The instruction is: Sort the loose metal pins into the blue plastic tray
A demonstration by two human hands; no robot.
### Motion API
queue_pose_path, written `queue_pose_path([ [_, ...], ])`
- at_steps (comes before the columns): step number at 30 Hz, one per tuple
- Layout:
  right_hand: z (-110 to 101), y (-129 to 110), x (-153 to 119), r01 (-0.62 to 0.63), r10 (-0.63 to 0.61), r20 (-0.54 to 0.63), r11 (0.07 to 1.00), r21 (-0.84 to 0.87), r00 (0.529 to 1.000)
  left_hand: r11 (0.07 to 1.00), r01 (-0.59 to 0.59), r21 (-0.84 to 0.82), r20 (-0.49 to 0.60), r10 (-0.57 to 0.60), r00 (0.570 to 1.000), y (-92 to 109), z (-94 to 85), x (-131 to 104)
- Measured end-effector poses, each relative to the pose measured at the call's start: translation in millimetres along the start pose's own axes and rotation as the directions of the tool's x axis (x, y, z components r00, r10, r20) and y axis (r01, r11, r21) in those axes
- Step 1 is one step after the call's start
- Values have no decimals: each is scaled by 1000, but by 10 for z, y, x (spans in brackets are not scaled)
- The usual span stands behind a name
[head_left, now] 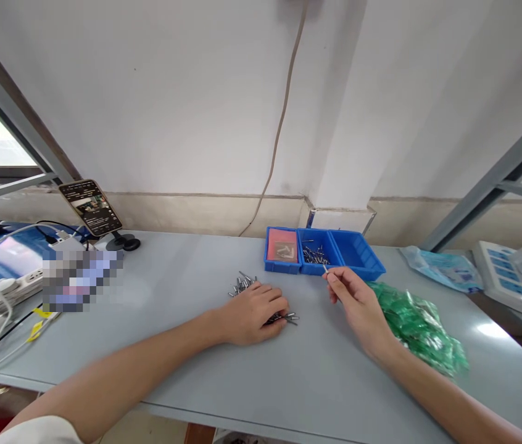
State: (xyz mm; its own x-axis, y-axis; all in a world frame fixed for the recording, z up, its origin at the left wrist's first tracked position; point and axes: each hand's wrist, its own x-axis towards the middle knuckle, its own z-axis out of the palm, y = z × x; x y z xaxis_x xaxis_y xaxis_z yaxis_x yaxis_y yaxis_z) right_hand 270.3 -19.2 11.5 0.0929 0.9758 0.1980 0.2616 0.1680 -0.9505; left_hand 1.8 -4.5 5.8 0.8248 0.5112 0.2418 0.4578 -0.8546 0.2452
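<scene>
On the table, my left hand (258,313) lies curled over a heap of small metal pins (242,283). Some of them stick out behind it, others poke out past its fingertips. My right hand (351,296) is raised in front of the blue bins and pinches one small metal pin (325,269) between thumb and fingertips. Just beyond it, the middle blue bin (305,267) holds many similar pins.
The left blue bin (282,268) has a reddish card and a small bag in it; the right blue bin (360,250) stands alongside. Crumpled green plastic bags (421,327) lie by my right forearm. A phone on a stand (92,208) and a power strip (11,293) are at the left.
</scene>
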Motion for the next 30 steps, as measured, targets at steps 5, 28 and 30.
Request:
queue_pose_path([
  [5,-4,-1,12,9,-9,-12,1000,6,1000,1000,2,-3,-3,-2,1000,-4,6,-2],
  [28,10,-24,31,17,-19,34,999,50,999,1000,-8,11,-14,8,1000,-12,12,-8],
  [30,12,-28,38,19,-20,23,998,62,1000,1000,-5,3,-10,5,1000,-12,9,-10],
])
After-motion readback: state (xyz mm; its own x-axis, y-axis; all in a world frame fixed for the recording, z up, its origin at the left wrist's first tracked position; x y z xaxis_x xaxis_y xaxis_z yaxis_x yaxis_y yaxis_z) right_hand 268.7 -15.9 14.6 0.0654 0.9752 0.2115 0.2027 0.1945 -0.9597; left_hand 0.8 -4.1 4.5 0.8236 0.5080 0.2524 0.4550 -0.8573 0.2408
